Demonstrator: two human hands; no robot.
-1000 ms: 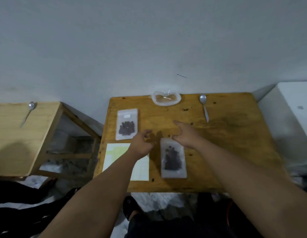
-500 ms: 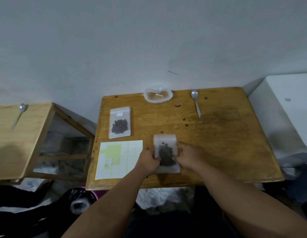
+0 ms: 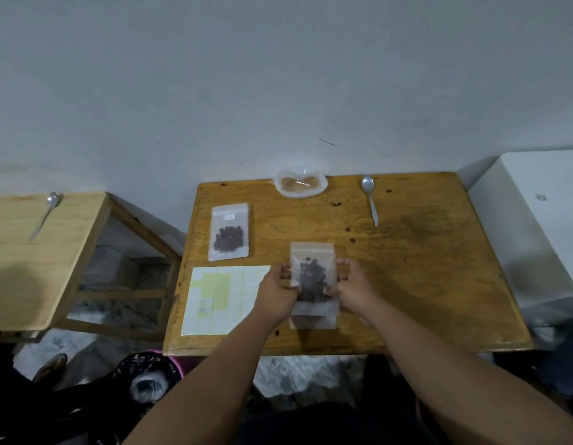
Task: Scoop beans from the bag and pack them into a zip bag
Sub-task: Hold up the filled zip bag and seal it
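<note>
Now, left hand (image 3: 275, 295): grips the zip bag (image 3: 312, 261) at 9 o'clock.
Right hand (image 3: 352, 289): grips its 3 o'clock edge.
Zip bag: beans (image 3: 310, 277) inside, at the table's (image 3: 423, 268) 6 o'clock side.
Spoon (image 3: 370, 200): 1 o'clock.

Sheet (image 3: 221, 300) txt, far bag (image 3: 229, 232) label: unreadable.

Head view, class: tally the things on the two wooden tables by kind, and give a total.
Zip bags with beans: 2, the held bag and the flat bag
Spoons: 2, the right spoon and the left-table spoon
Clear bag at the back: 1
Paper sheet: 1
Total: 6
</note>
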